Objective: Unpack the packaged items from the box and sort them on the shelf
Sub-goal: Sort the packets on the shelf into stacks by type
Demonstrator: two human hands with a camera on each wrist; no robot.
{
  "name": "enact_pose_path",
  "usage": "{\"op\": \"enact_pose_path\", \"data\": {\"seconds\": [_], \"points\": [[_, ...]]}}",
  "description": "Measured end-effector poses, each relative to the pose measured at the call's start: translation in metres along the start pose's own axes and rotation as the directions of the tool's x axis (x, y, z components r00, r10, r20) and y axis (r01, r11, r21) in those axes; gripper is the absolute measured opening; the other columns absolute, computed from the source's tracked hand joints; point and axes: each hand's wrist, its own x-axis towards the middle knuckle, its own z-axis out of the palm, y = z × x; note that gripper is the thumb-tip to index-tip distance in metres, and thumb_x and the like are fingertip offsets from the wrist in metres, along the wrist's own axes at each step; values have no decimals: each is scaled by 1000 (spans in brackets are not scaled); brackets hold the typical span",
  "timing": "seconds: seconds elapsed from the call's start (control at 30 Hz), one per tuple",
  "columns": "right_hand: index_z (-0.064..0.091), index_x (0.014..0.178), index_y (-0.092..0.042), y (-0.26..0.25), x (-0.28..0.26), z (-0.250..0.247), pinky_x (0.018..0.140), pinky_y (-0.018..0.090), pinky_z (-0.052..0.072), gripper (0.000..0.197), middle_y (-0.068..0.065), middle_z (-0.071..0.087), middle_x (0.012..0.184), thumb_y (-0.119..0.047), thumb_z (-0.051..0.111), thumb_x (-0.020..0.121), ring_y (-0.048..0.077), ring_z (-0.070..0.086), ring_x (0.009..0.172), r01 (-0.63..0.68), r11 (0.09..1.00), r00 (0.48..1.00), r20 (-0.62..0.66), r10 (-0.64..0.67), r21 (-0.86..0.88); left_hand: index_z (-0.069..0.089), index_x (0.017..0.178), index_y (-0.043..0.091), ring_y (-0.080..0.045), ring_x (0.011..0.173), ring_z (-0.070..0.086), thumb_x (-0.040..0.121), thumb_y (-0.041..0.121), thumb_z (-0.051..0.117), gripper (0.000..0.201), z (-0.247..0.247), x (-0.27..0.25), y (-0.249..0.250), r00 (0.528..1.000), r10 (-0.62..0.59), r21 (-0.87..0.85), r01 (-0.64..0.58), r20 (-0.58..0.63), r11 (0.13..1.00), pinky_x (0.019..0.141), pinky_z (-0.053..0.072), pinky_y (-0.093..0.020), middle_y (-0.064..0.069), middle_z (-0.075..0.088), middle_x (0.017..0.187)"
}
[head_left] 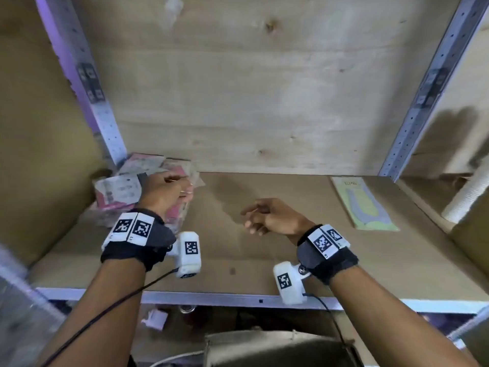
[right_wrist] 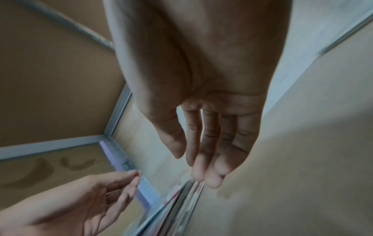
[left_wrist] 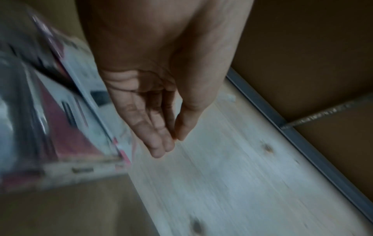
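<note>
Sorting is under way on the shelf (head_left: 264, 247): the pink packs (head_left: 127, 192) are lying in a loose stack at its back left corner, directly under and ahead of the left hand's (head_left: 164, 192) fingers (left_wrist: 159, 140). Those fingers are lying straight and close together, thumb tip nearly meeting them, holding nothing; whether they are touching the top pack or just hovering over it I cannot tell, since both views are blurred there. The right hand (head_left: 267, 215) is hanging above bare shelf board, well to the right of the stack, its fingers (right_wrist: 212, 159) relaxed, slightly parted and empty.

By my reading, a pack is just being set down or squared up, so the placing step is closing. The next move probably calls for both hands drawing back toward the front edge (head_left: 238, 298) and down to the box (head_left: 277, 348), which is showing dimly below the shelf, for another item.

A green pack (head_left: 367, 205) is lying flat far beyond the right fingers, near the right upright (head_left: 423, 102), apart from the pink stack. Between the two there is wide open board for further groups. The left upright (head_left: 105, 120) is standing just behind the stack, and the back panel (head_left: 264, 88) is closing off the rear, so the stack is leaving little slack on that side.
</note>
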Motion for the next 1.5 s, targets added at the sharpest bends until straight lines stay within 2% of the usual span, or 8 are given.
{"op": "enact_pose_path", "data": {"seconds": [0.3,0.5,0.6,0.73,1.0,1.13,1.3,1.5], "points": [[55,95,-3,-62,93,121,55,32,49,24,18,60,84,-25,64,96,21,56,56,-122,992,992,48,120,33,70,84,14,-19,59,69,91,6,66,11,-82,10,-9,989,45,-13,-48,-143,999,57,61,-23,-10,73,74],[61,72,-13,-52,124,143,81,49,58,30,20,71,89,-31,85,73,33,69,81,-115,976,992,-77,102,-187,69,80,18,-20,59,69,92,8,64,17,-88,8,-11,991,50,26,-47,-127,999,66,60,-30,-10,73,76],[60,69,-12,-41,120,137,71,49,59,24,8,66,61,-14,83,75,24,64,56,-159,986,987,-38,157,-53,71,83,17,-17,56,69,92,8,65,13,-86,9,-14,992,47,40,-43,-118,998,63,59,-29,-8,74,73],[63,74,-13,-36,102,117,45,23,53,18,-6,63,45,-4,76,83,7,58,38,-150,989,989,-19,150,9,71,89,15,-21,64,70,93,10,66,8,-79,8,-14,994,43,68,-37,-95,997,63,57,-29,-11,74,79],[59,86,-9,-17,47,45,41,23,39,9,9,55,72,-3,61,93,15,44,49,-156,962,982,-69,175,224,69,89,11,-19,62,71,92,8,66,5,-26,-9,-15,996,29,131,-40,80,991,53,58,-22,-11,73,76],[57,102,-5,-8,19,3,45,25,42,8,18,59,91,-1,55,94,19,49,56,-86,954,969,-201,147,287,65,87,5,-28,74,64,95,2,61,9,11,-18,-15,960,-4,91,-22,279,996,69,55,-34,-18,66,80],[59,85,-10,1,-3,-37,41,21,37,13,14,59,81,-1,57,94,19,49,57,38,968,943,-329,47,247,66,96,9,-31,89,70,94,3,63,7,45,-30,-16,922,-56,103,17,384,995,78,62,-34,-20,65,104],[67,115,5,11,-28,-68,58,25,46,30,17,68,98,-18,62,95,29,55,81,96,904,972,-237,6,417,30,152,33,-33,141,33,84,-2,67,85,80,-30,-20,914,138,606,-359,380,710,116,34,-43,-12,32,152]]}}
